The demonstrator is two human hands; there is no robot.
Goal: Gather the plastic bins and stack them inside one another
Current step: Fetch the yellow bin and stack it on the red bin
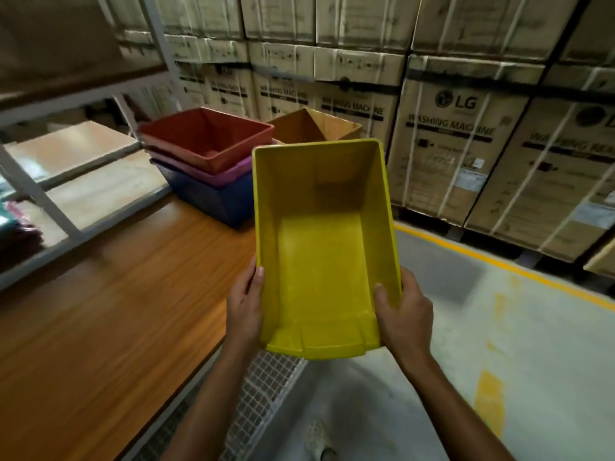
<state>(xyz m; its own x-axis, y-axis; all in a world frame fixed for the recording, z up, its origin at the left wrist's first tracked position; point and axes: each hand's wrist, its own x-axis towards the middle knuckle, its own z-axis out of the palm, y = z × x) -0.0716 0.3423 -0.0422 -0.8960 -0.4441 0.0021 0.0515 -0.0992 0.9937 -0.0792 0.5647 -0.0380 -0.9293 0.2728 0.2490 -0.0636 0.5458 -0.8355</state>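
Both hands are closing firmly on the yellow bin (321, 247): the left hand (245, 309) is gripping its left wall, the right hand (404, 314) its right wall, thumb inside. The bin is hanging in the air past the bench (100, 311) edge. At the bench's far corner, red bin (206, 136), pink bin (216, 178) and blue bin (216, 199) are sitting nested.

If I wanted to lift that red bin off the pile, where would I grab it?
Probably by the rim on its two long sides, one hand each, coming from above. The red bin sits nested on top of the pink bin, so only its flared rim stands clear. The yellow bin is held that way, by its side walls.
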